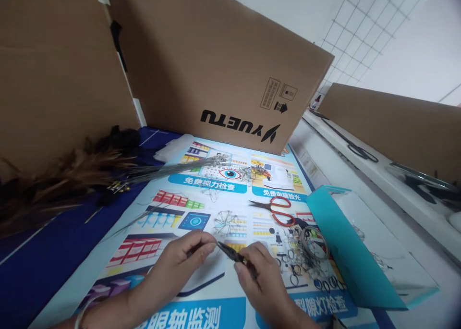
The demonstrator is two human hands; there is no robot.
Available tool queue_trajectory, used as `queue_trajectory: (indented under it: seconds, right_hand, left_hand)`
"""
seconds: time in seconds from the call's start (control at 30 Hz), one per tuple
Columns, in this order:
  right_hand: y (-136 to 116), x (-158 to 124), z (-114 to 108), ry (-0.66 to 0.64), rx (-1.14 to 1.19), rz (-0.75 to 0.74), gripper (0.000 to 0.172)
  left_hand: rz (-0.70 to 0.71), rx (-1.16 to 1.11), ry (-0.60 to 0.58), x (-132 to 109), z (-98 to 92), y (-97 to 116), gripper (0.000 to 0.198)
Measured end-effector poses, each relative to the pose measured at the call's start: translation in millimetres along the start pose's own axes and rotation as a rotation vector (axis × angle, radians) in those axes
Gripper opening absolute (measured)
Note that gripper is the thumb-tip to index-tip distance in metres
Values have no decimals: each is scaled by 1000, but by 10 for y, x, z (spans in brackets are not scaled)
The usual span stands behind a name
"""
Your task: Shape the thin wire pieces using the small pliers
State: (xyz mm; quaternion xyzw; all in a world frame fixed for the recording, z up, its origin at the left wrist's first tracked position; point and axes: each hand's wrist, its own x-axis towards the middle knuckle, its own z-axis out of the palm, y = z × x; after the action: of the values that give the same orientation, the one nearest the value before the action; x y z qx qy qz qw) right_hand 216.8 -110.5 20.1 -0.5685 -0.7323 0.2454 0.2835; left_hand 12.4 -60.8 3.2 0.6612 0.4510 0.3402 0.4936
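Needle-nose pliers [230, 253], dark metal, sit in the right hand's [260, 274] curled grip above the printed sheet [205, 282]; left hand [185, 257] pinches what looks like fine wire [217, 244] at their tip. Work appears partway: ringed, springy wire pieces [306, 258] lie heaped beside the teal box [336, 242]; straight grey wires [176, 169] lie bundled, apparently unshaped.

I have the left hand [189, 256] pinching, thumb meeting forefinger, the left forearm [139, 298] slanting up from lower left! Now my right hand [260, 271]: fingers curled in a grip, right forearm [297, 315] angling in from below, both hands near, apart!
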Motion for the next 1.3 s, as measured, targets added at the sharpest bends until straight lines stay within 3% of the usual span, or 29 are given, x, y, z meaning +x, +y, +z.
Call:
queue_trajectory:
  seconds: [0.17, 0.87, 1.3]
  right_hand:
    - [-2, 7, -5, -20, -13, 1, 10]
    - [20, -25, 91, 98, 3, -102, 9]
    - [9, -34, 68, 74, 7, -80, 10]
  left_hand:
    - [-68, 7, 11, -8, 6, -41, 21]
    - [-51, -234, -39, -23, 49, 92, 20]
    - [-125, -396, -24, 13, 60, 50, 21]
